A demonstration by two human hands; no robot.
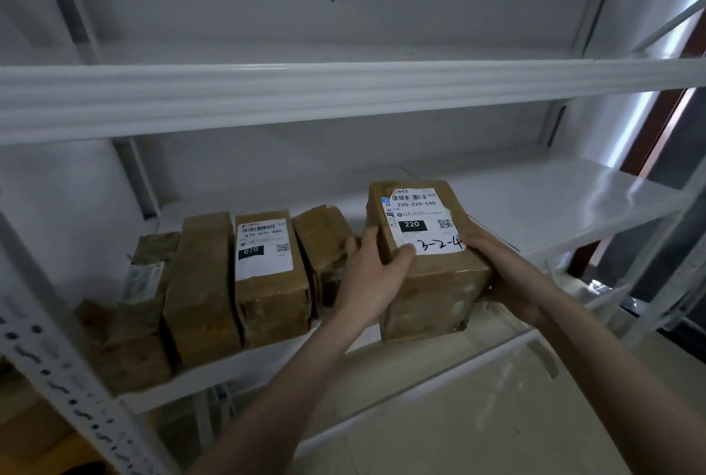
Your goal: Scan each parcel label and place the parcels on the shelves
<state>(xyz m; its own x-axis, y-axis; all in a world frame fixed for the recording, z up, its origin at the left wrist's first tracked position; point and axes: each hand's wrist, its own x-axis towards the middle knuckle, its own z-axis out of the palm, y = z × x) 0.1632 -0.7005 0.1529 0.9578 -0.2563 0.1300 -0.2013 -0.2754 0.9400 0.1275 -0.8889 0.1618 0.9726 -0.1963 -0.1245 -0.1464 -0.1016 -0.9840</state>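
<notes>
A brown cardboard parcel (431,283) with a white label reading 220 and handwritten 3-2-4 is at the front edge of the middle shelf (554,207). My left hand (372,276) grips its left side, thumb on the label's lower corner. My right hand (500,272) grips its right side from below. Whether the parcel rests on the shelf or is held just above it I cannot tell. Left of it several taped brown parcels stand in a row, one with a 070 label (267,276).
The white metal rack has an upper shelf beam (344,96) overhead and a perforated upright (57,371) at the left. The shelf's right half is bare white. A lower shelf edge (420,379) and pale floor lie below.
</notes>
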